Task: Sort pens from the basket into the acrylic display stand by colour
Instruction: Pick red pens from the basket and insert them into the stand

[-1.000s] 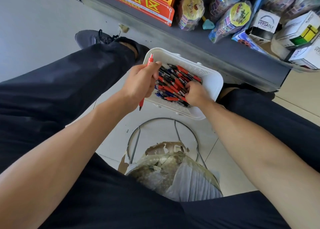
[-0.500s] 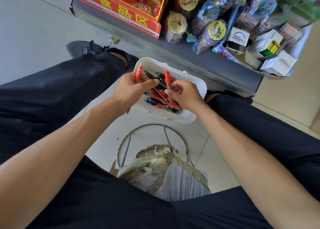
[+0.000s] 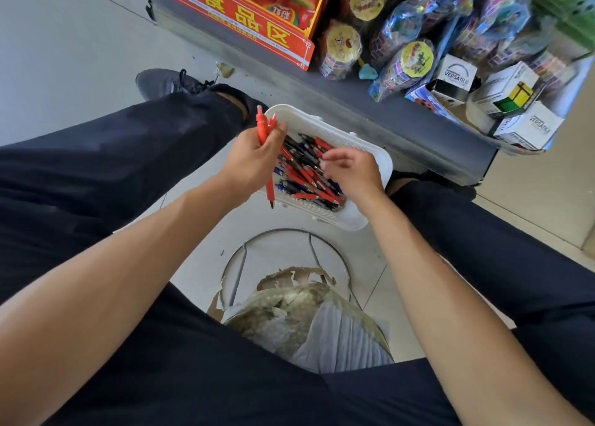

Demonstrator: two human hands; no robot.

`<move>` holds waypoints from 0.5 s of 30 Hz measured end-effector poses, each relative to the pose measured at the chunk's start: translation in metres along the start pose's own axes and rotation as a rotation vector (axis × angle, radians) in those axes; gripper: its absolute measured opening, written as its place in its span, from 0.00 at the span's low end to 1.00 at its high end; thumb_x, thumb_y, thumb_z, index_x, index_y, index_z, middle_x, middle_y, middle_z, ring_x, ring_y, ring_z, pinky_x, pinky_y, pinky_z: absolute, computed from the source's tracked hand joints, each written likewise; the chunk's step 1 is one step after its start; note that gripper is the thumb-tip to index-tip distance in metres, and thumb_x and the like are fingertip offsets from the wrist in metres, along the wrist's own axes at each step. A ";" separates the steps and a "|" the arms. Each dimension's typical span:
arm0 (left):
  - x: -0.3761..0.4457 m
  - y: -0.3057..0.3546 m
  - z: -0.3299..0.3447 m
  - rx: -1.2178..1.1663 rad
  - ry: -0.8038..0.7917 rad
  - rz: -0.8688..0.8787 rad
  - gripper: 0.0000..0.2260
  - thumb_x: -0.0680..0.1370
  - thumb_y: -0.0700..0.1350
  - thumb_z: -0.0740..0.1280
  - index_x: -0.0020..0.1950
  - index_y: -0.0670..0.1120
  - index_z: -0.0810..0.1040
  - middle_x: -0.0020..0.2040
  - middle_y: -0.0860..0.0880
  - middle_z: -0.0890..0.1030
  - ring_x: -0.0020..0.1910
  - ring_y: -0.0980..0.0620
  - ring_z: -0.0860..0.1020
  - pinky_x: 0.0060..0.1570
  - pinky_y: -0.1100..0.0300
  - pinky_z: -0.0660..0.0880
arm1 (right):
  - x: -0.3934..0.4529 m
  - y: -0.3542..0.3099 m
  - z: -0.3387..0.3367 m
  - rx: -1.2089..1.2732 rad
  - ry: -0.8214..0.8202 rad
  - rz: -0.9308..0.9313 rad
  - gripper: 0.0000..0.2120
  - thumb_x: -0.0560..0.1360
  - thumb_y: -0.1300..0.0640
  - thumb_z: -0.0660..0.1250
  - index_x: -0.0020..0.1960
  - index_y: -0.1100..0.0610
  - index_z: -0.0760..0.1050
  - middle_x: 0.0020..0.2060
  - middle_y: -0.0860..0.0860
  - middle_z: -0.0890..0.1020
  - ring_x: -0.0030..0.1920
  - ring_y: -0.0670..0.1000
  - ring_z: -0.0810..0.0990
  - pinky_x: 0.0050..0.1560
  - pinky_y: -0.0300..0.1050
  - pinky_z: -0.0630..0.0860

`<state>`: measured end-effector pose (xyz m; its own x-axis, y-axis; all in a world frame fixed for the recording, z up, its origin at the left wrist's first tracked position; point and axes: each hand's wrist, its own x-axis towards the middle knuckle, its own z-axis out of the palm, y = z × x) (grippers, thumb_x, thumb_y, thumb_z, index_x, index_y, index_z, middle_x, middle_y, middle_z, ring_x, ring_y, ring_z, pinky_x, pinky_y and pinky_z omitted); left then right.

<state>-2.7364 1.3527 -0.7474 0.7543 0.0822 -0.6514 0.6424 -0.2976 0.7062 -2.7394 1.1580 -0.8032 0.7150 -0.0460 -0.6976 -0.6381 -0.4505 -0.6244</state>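
We grip two red plastic pens (image 3: pixel 264 128) in our left hand (image 3: pixel 254 161) while our right hand's (image 3: pixel 352 171) loose, empty fingers (image 3: pixel 331 156) hover over the white plastic basket (image 3: pixel 370 155), probably seeking another red pen beneath.

Left hand (image 3: pixel 254 158) fisted, right hand (image 3: pixel 352 171) loosely curled

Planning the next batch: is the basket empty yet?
Not empty. Many red, black and blue pens still lie in the basket; left hand holds red ones.
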 end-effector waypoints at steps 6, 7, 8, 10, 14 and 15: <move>0.002 0.000 0.000 -0.120 -0.096 -0.076 0.19 0.85 0.53 0.60 0.37 0.45 0.71 0.27 0.53 0.70 0.22 0.57 0.68 0.26 0.62 0.70 | 0.012 0.062 0.023 -0.430 -0.119 0.058 0.13 0.77 0.63 0.66 0.60 0.56 0.81 0.59 0.53 0.82 0.62 0.55 0.79 0.65 0.47 0.74; 0.003 0.002 0.000 -0.130 -0.102 -0.089 0.20 0.85 0.53 0.60 0.36 0.46 0.69 0.26 0.54 0.68 0.22 0.58 0.66 0.26 0.63 0.66 | 0.014 0.066 0.026 -0.485 -0.133 0.041 0.14 0.77 0.63 0.66 0.61 0.56 0.81 0.61 0.54 0.79 0.63 0.56 0.77 0.66 0.47 0.72; 0.003 0.003 0.000 -0.140 -0.100 -0.100 0.20 0.85 0.54 0.60 0.35 0.47 0.68 0.25 0.55 0.67 0.21 0.58 0.64 0.25 0.64 0.64 | 0.016 0.067 0.028 -0.539 -0.138 0.030 0.15 0.77 0.62 0.66 0.63 0.56 0.80 0.64 0.56 0.77 0.65 0.57 0.75 0.67 0.47 0.69; 0.004 0.007 -0.002 -0.130 -0.098 -0.094 0.22 0.84 0.56 0.60 0.33 0.47 0.66 0.25 0.55 0.65 0.21 0.59 0.62 0.25 0.66 0.62 | 0.021 0.072 0.032 -0.605 -0.133 0.038 0.17 0.78 0.60 0.65 0.67 0.55 0.78 0.67 0.57 0.72 0.68 0.59 0.69 0.70 0.49 0.65; 0.004 0.009 -0.004 -0.148 -0.147 -0.101 0.24 0.84 0.58 0.60 0.31 0.47 0.64 0.25 0.54 0.63 0.22 0.57 0.60 0.24 0.65 0.60 | 0.031 0.080 0.036 -0.734 -0.114 0.039 0.15 0.79 0.59 0.65 0.65 0.56 0.78 0.67 0.58 0.69 0.69 0.61 0.65 0.72 0.54 0.64; 0.004 0.008 -0.004 -0.151 -0.155 -0.117 0.24 0.84 0.58 0.60 0.31 0.47 0.64 0.24 0.54 0.63 0.22 0.57 0.60 0.24 0.65 0.60 | 0.033 0.081 0.037 -0.782 -0.108 0.037 0.14 0.79 0.59 0.65 0.64 0.58 0.79 0.67 0.59 0.69 0.68 0.62 0.65 0.72 0.54 0.65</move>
<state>-2.7274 1.3543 -0.7432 0.6515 -0.0423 -0.7575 0.7457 -0.1480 0.6496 -2.7782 1.1525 -0.8897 0.6398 -0.0041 -0.7685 -0.2462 -0.9484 -0.1999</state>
